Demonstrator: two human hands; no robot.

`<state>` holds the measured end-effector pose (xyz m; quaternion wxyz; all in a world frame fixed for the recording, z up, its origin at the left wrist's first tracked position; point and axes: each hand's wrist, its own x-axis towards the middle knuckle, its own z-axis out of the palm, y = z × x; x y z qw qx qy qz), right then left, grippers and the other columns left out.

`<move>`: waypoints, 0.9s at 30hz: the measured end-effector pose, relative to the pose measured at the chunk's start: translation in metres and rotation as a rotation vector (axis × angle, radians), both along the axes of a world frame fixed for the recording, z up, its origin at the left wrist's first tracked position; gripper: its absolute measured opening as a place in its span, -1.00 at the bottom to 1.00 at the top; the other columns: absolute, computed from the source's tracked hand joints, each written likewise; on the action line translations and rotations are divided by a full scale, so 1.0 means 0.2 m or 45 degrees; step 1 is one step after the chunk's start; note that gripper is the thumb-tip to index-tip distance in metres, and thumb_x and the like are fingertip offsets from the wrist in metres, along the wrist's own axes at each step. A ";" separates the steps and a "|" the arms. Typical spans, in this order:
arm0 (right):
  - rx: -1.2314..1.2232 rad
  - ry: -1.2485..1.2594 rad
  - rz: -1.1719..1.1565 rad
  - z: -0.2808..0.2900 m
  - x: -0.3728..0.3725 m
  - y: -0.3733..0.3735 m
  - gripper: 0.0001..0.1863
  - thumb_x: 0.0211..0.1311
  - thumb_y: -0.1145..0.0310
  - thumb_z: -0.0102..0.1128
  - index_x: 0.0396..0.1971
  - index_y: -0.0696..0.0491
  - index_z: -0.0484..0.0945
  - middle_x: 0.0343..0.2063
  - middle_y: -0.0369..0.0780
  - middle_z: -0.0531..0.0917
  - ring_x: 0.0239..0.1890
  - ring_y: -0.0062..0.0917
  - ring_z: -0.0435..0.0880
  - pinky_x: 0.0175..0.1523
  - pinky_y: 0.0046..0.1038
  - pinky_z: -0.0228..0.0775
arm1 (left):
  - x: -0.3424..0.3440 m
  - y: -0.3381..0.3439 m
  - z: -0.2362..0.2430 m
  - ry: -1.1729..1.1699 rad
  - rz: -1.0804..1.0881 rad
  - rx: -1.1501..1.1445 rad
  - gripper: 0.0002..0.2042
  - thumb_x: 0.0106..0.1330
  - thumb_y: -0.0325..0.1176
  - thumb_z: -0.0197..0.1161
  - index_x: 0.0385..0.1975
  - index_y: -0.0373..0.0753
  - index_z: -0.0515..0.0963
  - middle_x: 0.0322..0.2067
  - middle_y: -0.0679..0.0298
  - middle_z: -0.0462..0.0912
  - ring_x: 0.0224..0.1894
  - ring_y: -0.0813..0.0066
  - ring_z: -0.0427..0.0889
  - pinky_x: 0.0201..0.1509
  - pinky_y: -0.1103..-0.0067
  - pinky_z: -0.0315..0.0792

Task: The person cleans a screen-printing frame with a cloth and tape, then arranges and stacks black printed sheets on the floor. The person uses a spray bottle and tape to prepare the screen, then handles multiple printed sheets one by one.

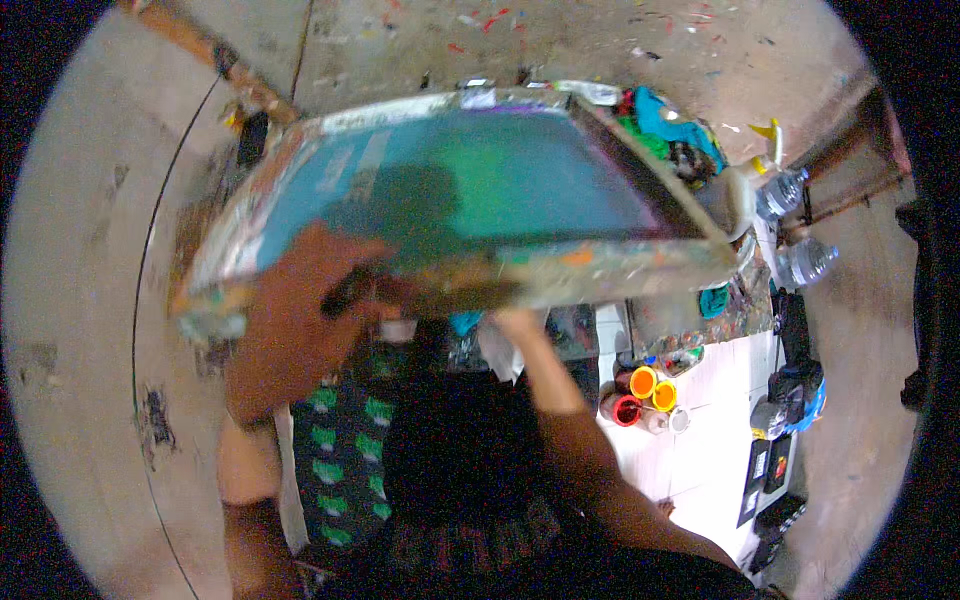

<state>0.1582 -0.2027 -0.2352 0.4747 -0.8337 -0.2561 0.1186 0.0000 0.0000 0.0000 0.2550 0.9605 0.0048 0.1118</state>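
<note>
The left hand [310, 290] clasps the upper-centre frame [600, 265], likely stiff, by its edge, the best hold (right hand [515, 324]: cannot tell).

Teal cloth [672, 118] between one and two o'clock, two clear plastic bottles [808, 262] near three, clustered orange, yellow and red pots [643, 382] at four, thin black cable [135, 300] at nine.

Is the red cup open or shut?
Open. No lid shows on the red cup, and you can see dark red inside it.
</note>
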 end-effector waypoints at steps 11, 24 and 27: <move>-0.515 -0.868 0.114 0.09 -0.20 -0.27 -0.58 0.28 0.27 0.15 0.15 -0.06 0.54 0.30 -0.02 0.34 0.38 -0.11 0.22 0.42 0.00 -0.02 | 0.13 0.10 0.16 -0.146 -0.175 -0.403 -0.68 0.05 -0.57 0.42 -0.18 -0.26 0.54 -0.27 0.39 0.62 -0.15 0.62 0.56 -0.01 0.65 0.46; -0.704 -0.603 0.211 0.00 0.37 0.08 -0.66 0.23 0.35 0.01 -0.05 0.19 0.52 -0.34 0.11 0.64 -0.14 0.03 0.62 -0.04 -0.03 0.51 | 0.19 0.13 0.23 -0.067 -0.153 -0.539 -0.64 0.02 -0.44 0.47 -0.16 -0.27 0.56 -0.25 0.38 0.61 -0.16 0.54 0.58 0.01 0.61 0.45; -0.564 -0.783 0.565 -0.07 -0.04 0.00 -0.51 -0.04 0.59 0.13 -0.01 0.01 0.64 0.08 0.00 0.58 0.05 -0.13 0.61 0.14 -0.23 0.49 | 0.18 0.13 0.22 -0.032 -0.134 -0.478 -0.64 0.03 -0.45 0.46 -0.14 -0.27 0.57 -0.25 0.37 0.62 -0.15 0.54 0.58 0.03 0.60 0.45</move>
